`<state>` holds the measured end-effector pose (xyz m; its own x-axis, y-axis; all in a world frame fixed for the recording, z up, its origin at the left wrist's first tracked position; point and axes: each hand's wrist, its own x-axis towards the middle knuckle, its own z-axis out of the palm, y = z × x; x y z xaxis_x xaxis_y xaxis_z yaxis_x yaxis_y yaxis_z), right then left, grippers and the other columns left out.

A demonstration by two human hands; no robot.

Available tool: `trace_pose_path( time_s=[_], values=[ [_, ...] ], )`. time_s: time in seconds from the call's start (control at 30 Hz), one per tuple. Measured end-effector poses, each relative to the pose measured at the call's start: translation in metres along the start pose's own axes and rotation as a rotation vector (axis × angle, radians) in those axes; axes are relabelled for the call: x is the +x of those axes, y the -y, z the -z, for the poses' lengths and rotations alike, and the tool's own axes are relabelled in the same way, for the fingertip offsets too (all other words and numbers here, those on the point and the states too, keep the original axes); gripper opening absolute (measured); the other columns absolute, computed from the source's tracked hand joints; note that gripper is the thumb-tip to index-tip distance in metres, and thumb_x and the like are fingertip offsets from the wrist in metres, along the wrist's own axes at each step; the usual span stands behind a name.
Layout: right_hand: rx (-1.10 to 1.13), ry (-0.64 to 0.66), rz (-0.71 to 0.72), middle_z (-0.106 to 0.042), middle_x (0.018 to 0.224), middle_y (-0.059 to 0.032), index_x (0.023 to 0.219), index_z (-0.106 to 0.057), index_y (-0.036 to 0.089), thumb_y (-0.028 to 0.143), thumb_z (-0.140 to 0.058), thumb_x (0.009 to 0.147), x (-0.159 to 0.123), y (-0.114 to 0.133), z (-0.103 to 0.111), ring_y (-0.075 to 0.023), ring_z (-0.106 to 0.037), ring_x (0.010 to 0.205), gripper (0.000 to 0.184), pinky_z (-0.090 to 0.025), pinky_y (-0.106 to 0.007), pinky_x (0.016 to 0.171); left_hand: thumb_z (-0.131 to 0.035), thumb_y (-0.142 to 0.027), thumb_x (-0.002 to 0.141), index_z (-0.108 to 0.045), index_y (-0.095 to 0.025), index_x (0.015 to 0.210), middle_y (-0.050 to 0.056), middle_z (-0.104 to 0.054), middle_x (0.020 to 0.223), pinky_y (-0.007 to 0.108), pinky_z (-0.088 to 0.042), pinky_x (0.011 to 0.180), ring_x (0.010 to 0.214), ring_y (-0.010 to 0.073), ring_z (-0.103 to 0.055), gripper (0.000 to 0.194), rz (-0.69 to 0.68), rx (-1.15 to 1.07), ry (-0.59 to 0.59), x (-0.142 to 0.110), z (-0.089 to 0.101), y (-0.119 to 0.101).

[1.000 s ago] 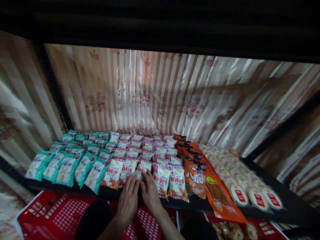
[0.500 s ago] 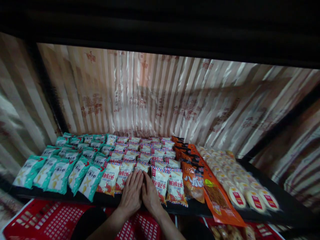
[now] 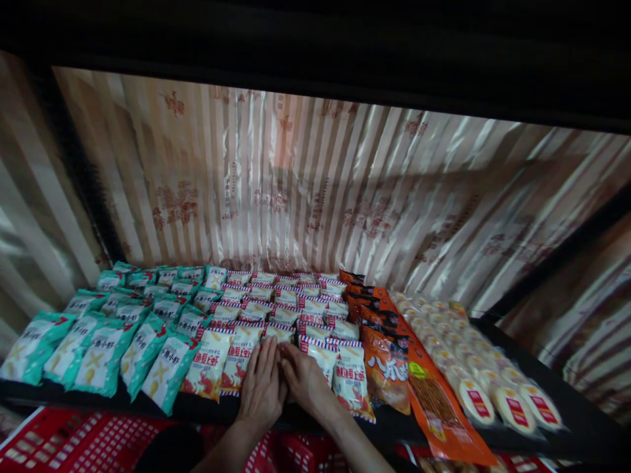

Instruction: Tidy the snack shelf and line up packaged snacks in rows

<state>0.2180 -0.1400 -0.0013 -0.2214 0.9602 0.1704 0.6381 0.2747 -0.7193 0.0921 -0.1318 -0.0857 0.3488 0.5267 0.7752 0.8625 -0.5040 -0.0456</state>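
White snack bags with red-and-blue striped edges and red Chinese lettering stand in rows at the middle of the black shelf. My left hand (image 3: 263,384) lies with its fingers stretched out over the front of one snack bag (image 3: 280,332), beside its left neighbour (image 3: 239,355). My right hand (image 3: 308,381) comes in from the other side, fingers slightly bent, touching the same bag and overlapping the snack bag to its right (image 3: 323,358). The hands meet near the thumbs. They hide most of the bag under them.
Teal snack bags (image 3: 103,355) fill the shelf's left. To the right are orange bags (image 3: 387,368), a long orange packet (image 3: 438,407) and rows of round, clear-wrapped items (image 3: 476,397). Red baskets (image 3: 93,437) sit below the shelf edge. A dark beam (image 3: 315,52) crosses overhead.
The fingers of my right hand have bent more at the bag's top, while my left hand stays flat. My view has shifted slightly, and the bags stay in their rows.
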Motion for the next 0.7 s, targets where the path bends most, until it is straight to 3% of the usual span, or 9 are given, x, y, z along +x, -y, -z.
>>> trace_pose_path(
  time_s=[0.1, 0.23, 0.4, 0.53, 0.7],
  values=[
    [-0.143, -0.043, -0.038, -0.068, 0.108, -0.011, 0.117, -0.06, 0.014, 0.023, -0.037, 0.09, 0.022, -0.002, 0.019, -0.0192, -0.064, 0.099, 0.036, -0.048, -0.028, 0.086, -0.044, -0.03, 0.086, -0.043, -0.006, 0.133, 0.015, -0.043, 0.141, 0.042, -0.017, 0.114, 0.136, 0.0257, -0.029, 0.052, 0.05, 0.037, 0.033, 0.0, -0.001, -0.003],
    [-0.45, -0.048, 0.004, -0.066, 0.112, -0.0095, 0.116, -0.062, 0.017, 0.017, -0.038, 0.09, 0.061, -0.01, 0.033, -0.02, -0.059, 0.104, 0.036, -0.044, -0.028, 0.088, -0.047, -0.03, 0.086, -0.043, -0.008, 0.133, 0.015, -0.041, 0.142, 0.042, -0.021, 0.112, 0.135, 0.0261, -0.031, 0.052, 0.08, 0.054, 0.067, 0.001, -0.001, -0.006],
    [-0.765, 0.14, -0.017, -0.068, 0.107, -0.0088, 0.107, -0.066, 0.018, 0.017, -0.037, 0.091, 0.104, -0.014, 0.034, -0.0202, -0.058, 0.105, 0.033, -0.04, -0.029, 0.091, -0.046, -0.033, 0.087, -0.036, -0.01, 0.138, 0.014, -0.039, 0.144, 0.042, -0.024, 0.11, 0.134, 0.0258, -0.032, 0.057, 0.097, 0.057, 0.066, -0.001, -0.004, -0.007],
    [-0.821, 0.193, -0.09, -0.07, 0.099, -0.0119, 0.1, -0.068, 0.017, 0.016, -0.041, 0.087, 0.124, -0.016, 0.029, -0.0235, -0.062, 0.099, 0.03, -0.045, -0.032, 0.083, -0.047, -0.034, 0.086, -0.03, -0.01, 0.142, 0.014, -0.038, 0.144, 0.042, -0.024, 0.11, 0.133, 0.0267, -0.033, 0.062, 0.101, 0.056, 0.076, -0.002, -0.005, -0.007],
    [-0.81, 0.187, -0.136, -0.068, 0.106, -0.0134, 0.103, -0.068, 0.018, 0.023, -0.041, 0.089, 0.136, -0.021, 0.026, -0.0248, -0.064, 0.098, 0.031, -0.047, -0.032, 0.077, -0.047, -0.033, 0.087, -0.03, -0.011, 0.142, 0.013, -0.04, 0.143, 0.041, -0.024, 0.109, 0.131, 0.0262, -0.036, 0.062, 0.11, 0.069, 0.102, -0.001, -0.004, -0.009]
  ],
)
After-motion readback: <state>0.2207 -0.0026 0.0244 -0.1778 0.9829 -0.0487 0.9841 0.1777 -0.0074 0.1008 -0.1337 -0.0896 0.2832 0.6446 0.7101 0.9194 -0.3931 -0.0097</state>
